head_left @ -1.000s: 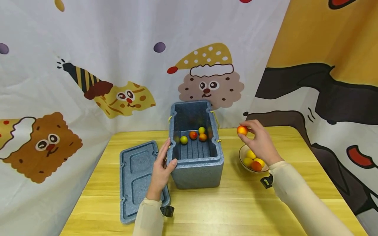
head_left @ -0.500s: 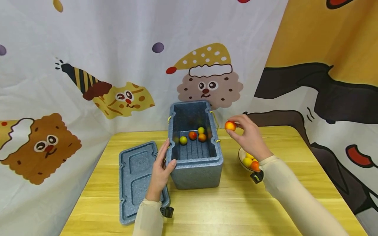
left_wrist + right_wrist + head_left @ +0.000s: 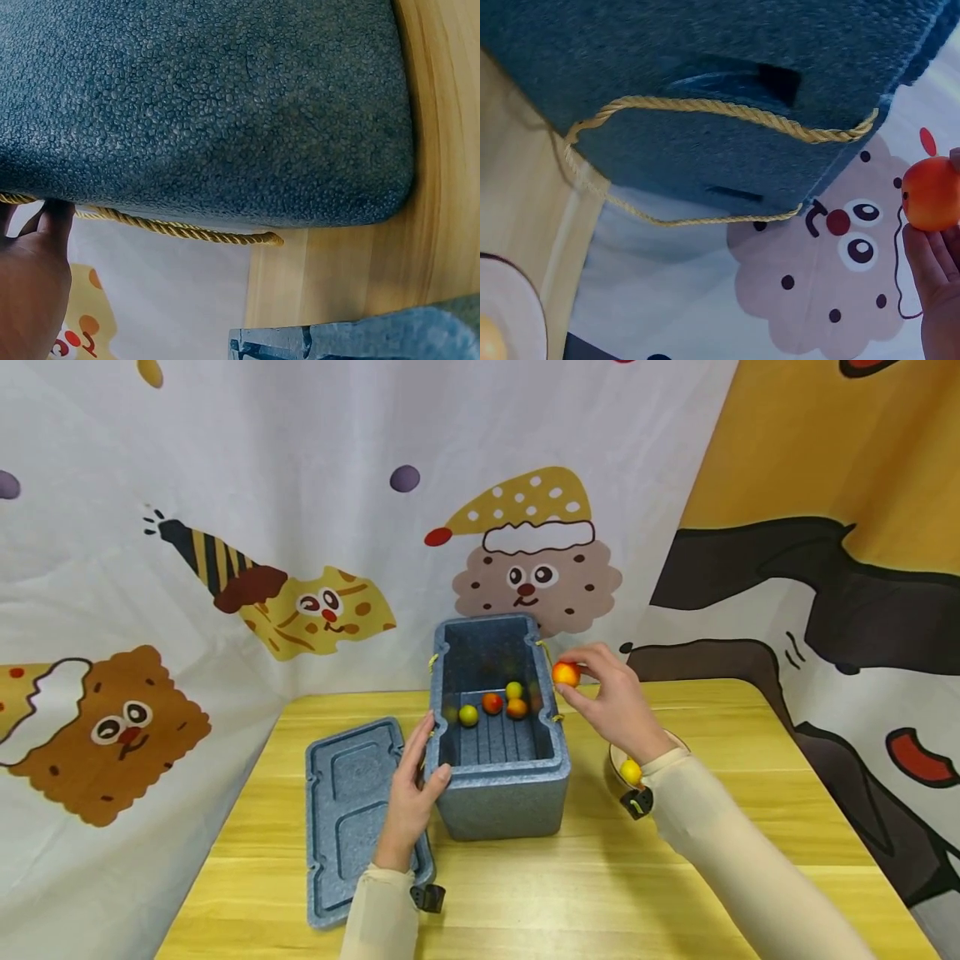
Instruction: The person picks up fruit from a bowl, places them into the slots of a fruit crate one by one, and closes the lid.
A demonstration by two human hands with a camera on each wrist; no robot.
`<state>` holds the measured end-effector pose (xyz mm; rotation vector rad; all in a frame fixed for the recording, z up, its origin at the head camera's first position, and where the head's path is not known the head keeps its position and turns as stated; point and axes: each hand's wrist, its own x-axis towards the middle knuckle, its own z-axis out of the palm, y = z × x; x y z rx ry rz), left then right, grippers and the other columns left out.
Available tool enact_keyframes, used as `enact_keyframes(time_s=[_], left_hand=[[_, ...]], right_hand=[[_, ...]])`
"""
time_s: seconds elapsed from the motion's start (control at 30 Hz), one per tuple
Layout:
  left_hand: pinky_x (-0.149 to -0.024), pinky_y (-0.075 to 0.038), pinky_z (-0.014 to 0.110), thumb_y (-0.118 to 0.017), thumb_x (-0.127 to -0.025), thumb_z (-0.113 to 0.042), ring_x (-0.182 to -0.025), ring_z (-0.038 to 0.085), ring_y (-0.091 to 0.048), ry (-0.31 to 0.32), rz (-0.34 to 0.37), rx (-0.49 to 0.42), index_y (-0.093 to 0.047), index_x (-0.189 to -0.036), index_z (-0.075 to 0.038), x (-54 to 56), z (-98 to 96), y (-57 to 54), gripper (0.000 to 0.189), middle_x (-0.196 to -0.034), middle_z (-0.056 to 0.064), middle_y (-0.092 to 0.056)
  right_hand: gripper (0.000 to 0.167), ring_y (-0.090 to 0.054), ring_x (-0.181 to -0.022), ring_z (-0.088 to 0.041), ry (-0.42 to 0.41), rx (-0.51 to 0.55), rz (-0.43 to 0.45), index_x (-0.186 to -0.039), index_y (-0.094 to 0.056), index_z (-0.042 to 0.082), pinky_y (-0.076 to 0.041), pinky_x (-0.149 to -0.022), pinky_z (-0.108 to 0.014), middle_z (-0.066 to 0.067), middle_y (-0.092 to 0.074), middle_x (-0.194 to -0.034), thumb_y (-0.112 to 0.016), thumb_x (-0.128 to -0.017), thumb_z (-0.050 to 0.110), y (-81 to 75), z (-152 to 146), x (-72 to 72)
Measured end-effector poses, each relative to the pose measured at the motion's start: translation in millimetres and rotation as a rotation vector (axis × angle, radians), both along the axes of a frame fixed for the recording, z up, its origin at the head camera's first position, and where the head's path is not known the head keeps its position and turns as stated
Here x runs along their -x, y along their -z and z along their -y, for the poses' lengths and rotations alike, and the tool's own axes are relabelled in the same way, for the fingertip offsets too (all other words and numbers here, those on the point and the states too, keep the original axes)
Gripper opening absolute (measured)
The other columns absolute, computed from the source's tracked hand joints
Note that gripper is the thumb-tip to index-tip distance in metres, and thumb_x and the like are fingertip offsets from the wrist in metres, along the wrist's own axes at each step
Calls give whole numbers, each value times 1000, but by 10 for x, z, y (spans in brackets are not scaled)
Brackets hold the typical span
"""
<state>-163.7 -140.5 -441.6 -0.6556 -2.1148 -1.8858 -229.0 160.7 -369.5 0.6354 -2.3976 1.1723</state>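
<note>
A small round orange-red fruit (image 3: 566, 674), its dark end spot visible in the right wrist view, is pinched between the thumb and fingers of my right hand (image 3: 611, 697). That hand hovers just outside the right rim of a deep speckled blue-grey foam box (image 3: 498, 810). Inside the box lie several small fruits: a yellow-green one (image 3: 468, 716), a red one (image 3: 492, 703), an orange one (image 3: 517, 708) and a yellow one (image 3: 513, 691). My left hand (image 3: 408, 789) rests against the box's near left corner, fingers along the left side and thumb on the front rim.
The box's lid (image 3: 330, 835) lies flat left of the box, partly behind my left forearm. A bowl (image 3: 678, 742) with a yellow fruit (image 3: 631, 771) stands right of the box, partly hidden by my right wrist. Yellow rope (image 3: 727, 109) loops from the box's side. A cartoon-printed curtain (image 3: 330, 485) hangs behind.
My right hand has carried the orange-red fruit leftward from above the bowl to the box's right rim. The left hand has stayed on the box corner.
</note>
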Motion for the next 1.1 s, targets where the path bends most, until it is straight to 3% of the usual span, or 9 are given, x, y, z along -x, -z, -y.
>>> enact_keyframes(time_s=[0.47, 0.6, 0.7, 0.83, 1.1], left_hand=[[-112, -15, 58, -55, -97, 1, -145, 29, -19, -3, 0, 0, -29, -152, 4, 8, -7, 7, 60, -158, 19, -23], [-113, -14, 55, -56, -98, -5, -146, 24, -19, -6, -11, -7, -31, -155, -6, 90, 24, 194, 62, -159, 9, -24], [-113, -14, 55, -56, -98, -4, -146, 23, -19, -4, -13, -15, -31, -155, -7, 90, 23, 228, 62, -159, 8, -24], [-112, -14, 57, -55, -96, 3, -145, 28, -20, -4, 6, -12, -31, -152, 3, -2, -23, 56, 61, -158, 19, -24], [-112, -15, 58, -54, -94, 5, -144, 31, -21, -26, -17, -2, -31, -150, 6, -7, -34, -14, 60, -157, 21, -25]], right_hand=[[34, -55, -104, -21, -90, -83, 18, -122, -64, 8, -48, -90, -43, -3, -57, -123, -74, -90, 13, -27, 226, -44], [34, -56, -103, -21, -134, -98, -2, -120, -64, 6, -48, -90, -41, -4, -58, -121, -75, -89, 12, -8, 295, -33], [34, -57, -100, -20, -164, -121, 1, -119, -64, 6, -50, -89, -39, -5, -58, -120, -76, -88, 12, -9, 354, -40], [34, -57, -100, -20, -175, -157, 63, -119, -65, 8, -50, -89, -38, -3, -57, -120, -76, -88, 13, -29, 430, -63], [32, -55, -99, -17, -200, -248, 134, -121, -64, 11, -49, -91, -36, 0, -55, -117, -74, -90, 16, -38, 574, -49]])
